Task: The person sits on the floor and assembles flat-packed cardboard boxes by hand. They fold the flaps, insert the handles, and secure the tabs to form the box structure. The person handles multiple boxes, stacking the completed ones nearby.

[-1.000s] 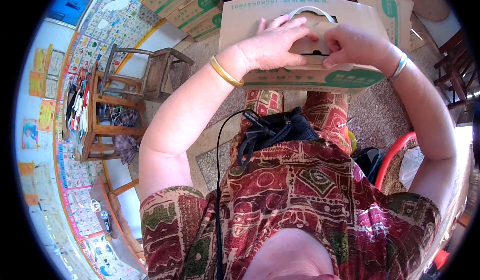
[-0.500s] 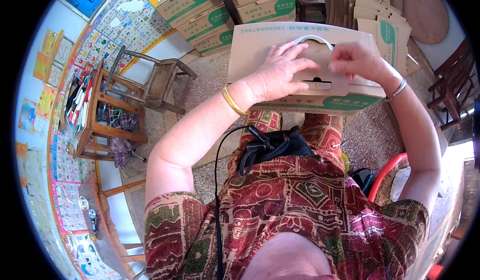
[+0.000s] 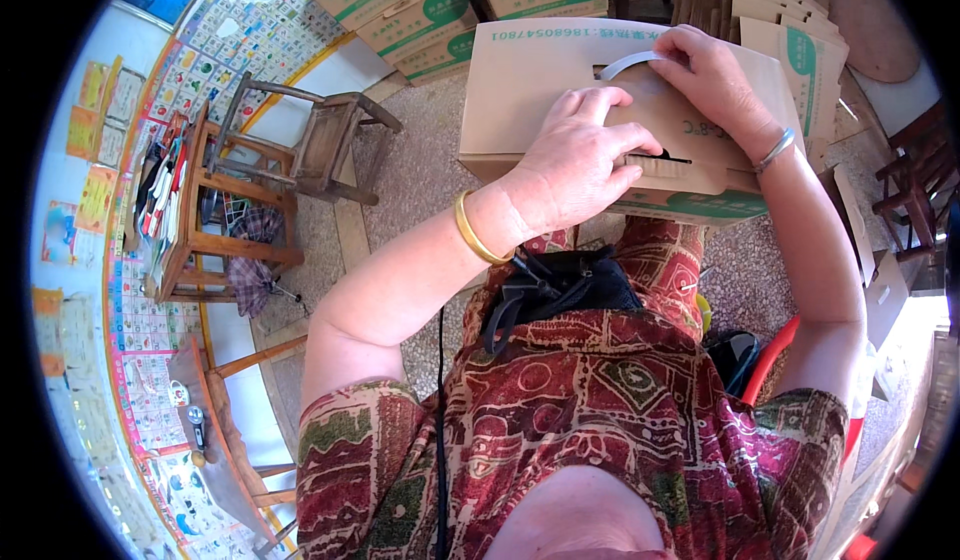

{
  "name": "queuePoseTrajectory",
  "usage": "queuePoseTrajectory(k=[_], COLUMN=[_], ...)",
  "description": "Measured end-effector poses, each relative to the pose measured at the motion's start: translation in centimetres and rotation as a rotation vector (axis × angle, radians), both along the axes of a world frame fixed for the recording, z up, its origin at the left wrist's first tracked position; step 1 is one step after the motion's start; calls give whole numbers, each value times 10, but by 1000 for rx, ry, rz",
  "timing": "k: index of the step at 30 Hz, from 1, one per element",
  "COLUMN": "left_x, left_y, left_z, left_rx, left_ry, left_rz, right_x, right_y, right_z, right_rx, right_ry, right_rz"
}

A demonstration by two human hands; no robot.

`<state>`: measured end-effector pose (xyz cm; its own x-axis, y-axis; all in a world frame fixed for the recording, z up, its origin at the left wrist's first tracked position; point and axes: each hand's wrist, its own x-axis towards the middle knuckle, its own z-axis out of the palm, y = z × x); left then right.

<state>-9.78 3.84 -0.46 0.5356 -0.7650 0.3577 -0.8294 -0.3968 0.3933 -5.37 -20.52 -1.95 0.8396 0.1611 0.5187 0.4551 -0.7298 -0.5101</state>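
Brown cardboard fills the middle of the head view: a carton (image 3: 520, 100) with a green-printed front is worked on over the person's legs, and what bears its weight cannot be told. At the far part of its lid, a white handle (image 3: 628, 64) is seen arched up, its right end pinched between the curled fingers of the right hand (image 3: 688, 66). Nearer the carton's front edge, the left hand (image 3: 598, 150) is laid half-spread, index finger and thumb brought to the dark slot (image 3: 672, 157); whether the cardboard edge there is gripped or merely touched cannot be told.

For this to be done well, the lid should be steadied by the left hand, with force kept light so that the slot's edge is not bent. The handle is best held close to its end, and drawn evenly rather than jerked, lest the cardboard around it be torn. Fingertips are better kept flat by the slot than hooked deep inside.

Around the carton, then: stacked cartons (image 3: 428, 22) are set beyond it to the left, flattened cardboard (image 3: 812, 75) is leaned just past its right side, a wooden chair (image 3: 322, 150) is placed to its left, and a black pouch (image 3: 570, 288) is worn on the near side of it.
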Motion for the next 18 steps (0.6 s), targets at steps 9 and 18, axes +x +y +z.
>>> queuePoseTrajectory(k=[9, 18], left_x=[7, 8], left_y=[7, 2], left_z=[-8, 1], left_rx=[-15, 34], left_ry=[-6, 0], left_rz=[-89, -68], right_x=[-36, -22], right_y=[16, -36], right_z=[17, 28], right_rx=[59, 96], right_ry=[170, 312], right_rz=[14, 120])
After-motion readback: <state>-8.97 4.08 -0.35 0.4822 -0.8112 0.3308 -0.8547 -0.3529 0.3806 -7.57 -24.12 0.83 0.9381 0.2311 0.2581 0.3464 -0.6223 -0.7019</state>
